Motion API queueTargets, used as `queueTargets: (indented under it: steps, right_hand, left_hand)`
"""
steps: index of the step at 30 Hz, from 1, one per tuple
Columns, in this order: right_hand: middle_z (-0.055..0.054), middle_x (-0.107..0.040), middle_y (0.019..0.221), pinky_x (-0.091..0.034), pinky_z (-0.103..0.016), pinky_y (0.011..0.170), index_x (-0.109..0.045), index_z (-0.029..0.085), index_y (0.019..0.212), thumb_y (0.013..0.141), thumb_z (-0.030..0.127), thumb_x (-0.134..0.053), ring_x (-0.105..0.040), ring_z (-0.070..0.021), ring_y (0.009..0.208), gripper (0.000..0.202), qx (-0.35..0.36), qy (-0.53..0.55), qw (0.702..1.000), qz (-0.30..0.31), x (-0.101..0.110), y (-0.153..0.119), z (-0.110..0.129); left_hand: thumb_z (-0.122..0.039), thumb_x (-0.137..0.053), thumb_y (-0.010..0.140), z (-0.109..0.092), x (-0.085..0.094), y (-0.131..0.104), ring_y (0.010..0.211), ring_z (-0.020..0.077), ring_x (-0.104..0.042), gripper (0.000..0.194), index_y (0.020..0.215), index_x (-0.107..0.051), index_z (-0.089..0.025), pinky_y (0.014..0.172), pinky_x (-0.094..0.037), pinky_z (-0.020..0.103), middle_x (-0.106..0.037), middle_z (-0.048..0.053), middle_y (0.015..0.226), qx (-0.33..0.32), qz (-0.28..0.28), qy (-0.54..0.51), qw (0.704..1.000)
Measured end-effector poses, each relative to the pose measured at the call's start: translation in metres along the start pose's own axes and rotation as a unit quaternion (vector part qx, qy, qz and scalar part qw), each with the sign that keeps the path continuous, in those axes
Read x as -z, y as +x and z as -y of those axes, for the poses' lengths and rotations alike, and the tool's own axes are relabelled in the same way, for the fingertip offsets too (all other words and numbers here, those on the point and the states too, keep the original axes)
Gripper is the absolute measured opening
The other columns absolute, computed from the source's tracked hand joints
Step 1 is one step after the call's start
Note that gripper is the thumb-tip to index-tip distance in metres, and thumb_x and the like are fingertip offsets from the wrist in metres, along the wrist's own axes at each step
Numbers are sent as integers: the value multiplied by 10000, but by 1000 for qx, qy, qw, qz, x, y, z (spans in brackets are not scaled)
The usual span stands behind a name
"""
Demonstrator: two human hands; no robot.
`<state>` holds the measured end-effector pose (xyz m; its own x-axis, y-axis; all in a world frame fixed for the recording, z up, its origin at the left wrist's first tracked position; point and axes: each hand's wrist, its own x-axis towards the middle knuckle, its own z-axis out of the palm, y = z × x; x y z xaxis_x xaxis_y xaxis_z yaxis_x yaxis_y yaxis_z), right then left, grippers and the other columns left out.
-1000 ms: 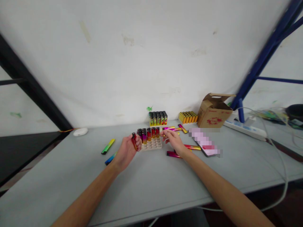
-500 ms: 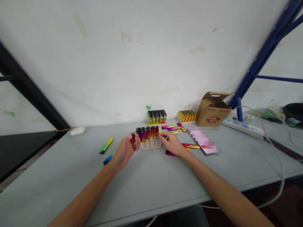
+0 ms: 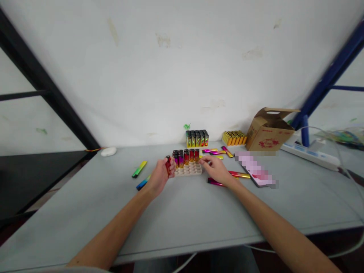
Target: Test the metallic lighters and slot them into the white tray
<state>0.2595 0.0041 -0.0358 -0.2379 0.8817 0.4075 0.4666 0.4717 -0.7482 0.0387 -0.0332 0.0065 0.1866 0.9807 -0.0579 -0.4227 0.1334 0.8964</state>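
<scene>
In my left hand (image 3: pixel 159 175) is a dark red lighter (image 3: pixel 168 165) with a black top, held upright by the wrapped fingers. That hand is at the left end of a pale tray (image 3: pixel 189 169) with rows of holes. Several red and purple lighters (image 3: pixel 186 156) stand in the tray's back and left holes, while holes along the front and right show bare. My right hand (image 3: pixel 217 170) is at the tray's right end, its fingertips drawn together. Whether they pinch the tray edge or something small is hidden.
Loose colourful lighters lie on both sides, including a green-yellow one (image 3: pixel 139 169) and a red-gold one (image 3: pixel 239 174). Behind stand a block of black-topped lighters (image 3: pixel 197 138), a block of orange ones (image 3: pixel 234 138) and a cardboard box (image 3: pixel 267 132). A phone (image 3: pixel 254 169) and power strip (image 3: pixel 311 154) are right.
The view has swung slightly left, so everything appears further right. Both hands keep about the same places by the tray, the left still holding the red lighter.
</scene>
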Motion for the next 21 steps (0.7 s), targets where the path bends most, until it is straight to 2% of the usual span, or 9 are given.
queueTargets:
  steps: [3,7,13,21]
  right_hand:
    - [-57,-695,811,-425,-320,696,-696,180,821,818,218,-526,-596,-207,765,175,2,-2,1000,-10,1,0,0]
    - [-47,-692,794,-430,-312,689,-697,186,811,817,238,-531,-591,-201,751,174,-5,17,1000,-16,2,1,2]
    - [-47,-696,808,-429,-308,692,-695,187,809,815,239,-528,-598,-204,776,175,-12,26,1000,-10,4,1,4]
    - [-51,-696,844,-416,-296,676,-684,182,835,837,244,-510,-598,-198,790,185,-12,8,1000,-14,4,2,2]
  left_hand:
    - [-216,-380,810,1,1,2,474,96,-304,153,669,-434,-188,442,-291,179,-339,-50,576,-29,-30,15,999]
    - [-234,-401,798,2,1,3,465,92,-308,137,671,-434,-191,435,-287,178,-343,-56,574,-31,-53,27,998]
    - [-254,-383,841,3,-1,1,486,98,-342,145,723,-439,-191,438,-302,183,-364,-49,601,-29,-21,-7,999]
    - [-336,-388,902,4,-2,-4,547,120,-437,212,791,-486,-184,505,-396,223,-430,-19,661,-8,46,-58,997]
